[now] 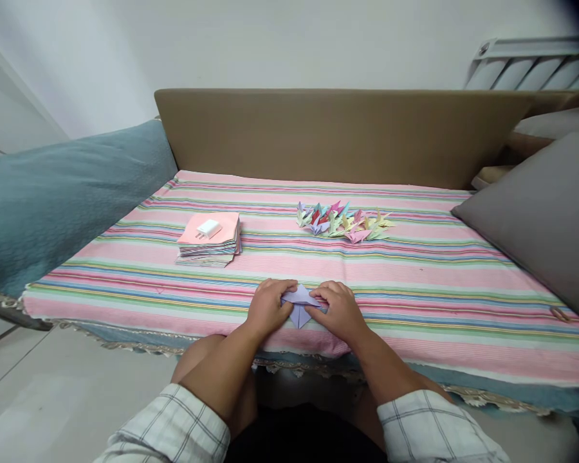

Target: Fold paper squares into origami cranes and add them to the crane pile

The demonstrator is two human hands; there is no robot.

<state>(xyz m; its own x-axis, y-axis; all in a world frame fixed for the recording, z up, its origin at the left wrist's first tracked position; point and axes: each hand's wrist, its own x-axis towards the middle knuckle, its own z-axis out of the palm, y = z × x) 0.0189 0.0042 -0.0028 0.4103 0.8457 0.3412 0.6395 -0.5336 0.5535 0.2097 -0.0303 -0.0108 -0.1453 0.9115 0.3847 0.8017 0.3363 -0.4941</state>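
Note:
A lavender sheet of origami paper (pixel 300 315), partly folded, lies near the front edge of the striped cloth. Its lower part narrows to a point toward me, and a folded flap crosses its upper part. My left hand (pixel 271 305) pinches the flap's left end between thumb and fingers. On the opposite end, my right hand (pixel 338 307) grips the paper the same way. Both hands rest low on the cloth. Beyond them sits a cluster of folded paper cranes (pixel 340 222) in several colours.
A stack of square paper (pixel 207 251) stands at left, with a white charger plug (pixel 209 228) on top. The striped cloth (pixel 415 270) covers the sofa seat. A grey cushion (pixel 540 218) leans at right, near a small brown ring-like object (pixel 560 314). A brown backrest (pixel 318 135) rises behind.

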